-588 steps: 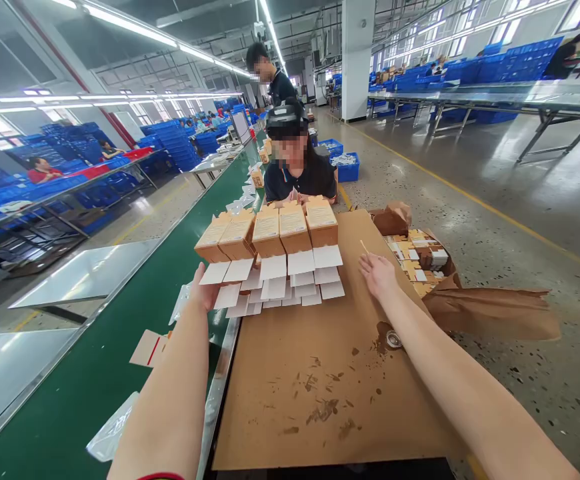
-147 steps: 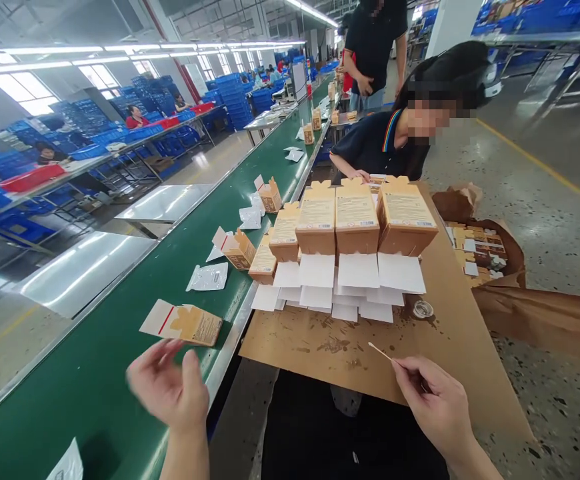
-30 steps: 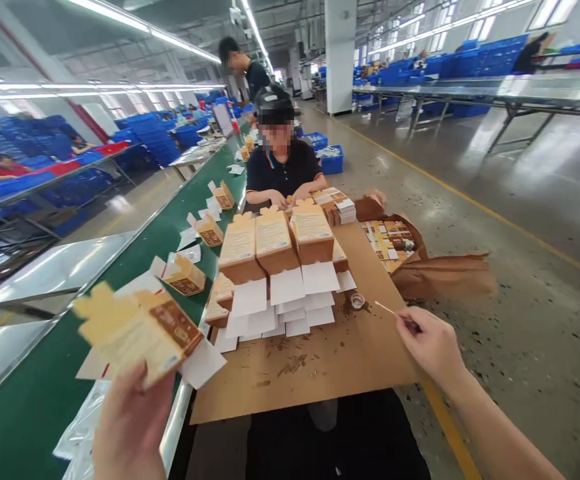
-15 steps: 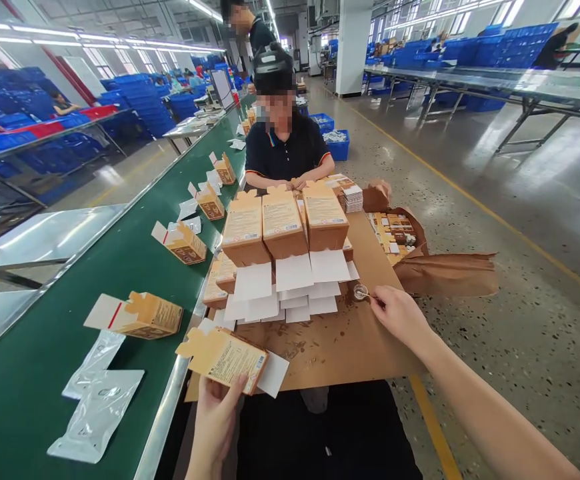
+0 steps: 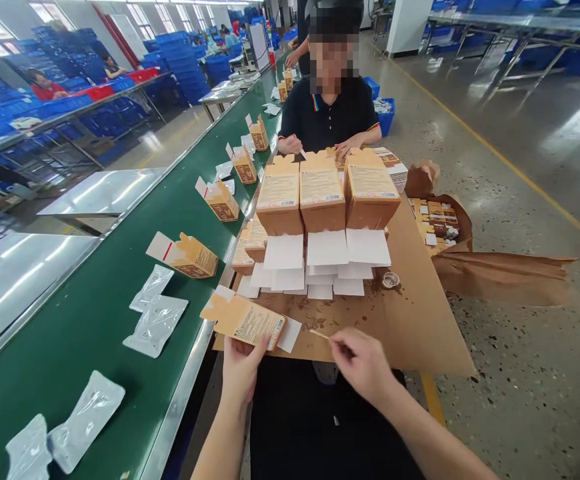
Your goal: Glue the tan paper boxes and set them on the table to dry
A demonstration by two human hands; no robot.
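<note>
My left hand (image 5: 243, 370) is closed around a yellow-brown carton (image 5: 245, 320), which lies tilted with a white flap (image 5: 289, 335) open at its right end. Between the fingertips of my right hand (image 5: 363, 363) is a thin wooden stick (image 5: 319, 334), its tip just right of that flap. A small clear round dish (image 5: 391, 280) sits on the brown cardboard sheet (image 5: 420, 333), beyond my right hand. Past my hands, cartons (image 5: 323, 190) are stacked in layers, with white flaps (image 5: 327, 250) sticking out toward me.
On the left, a green conveyor belt (image 5: 95, 320) carries open cartons (image 5: 193, 257) and silvery pouches (image 5: 157, 327). A co-worker (image 5: 330, 110) sits behind the stack. At right, a brown paper-lined container (image 5: 463, 220) holds cartons. Wet marks dot the cardboard.
My right hand has moved left and nearer with the stick, from the clear dish toward the held carton's flap. The view has shifted left and down. More pouches show on the belt.
</note>
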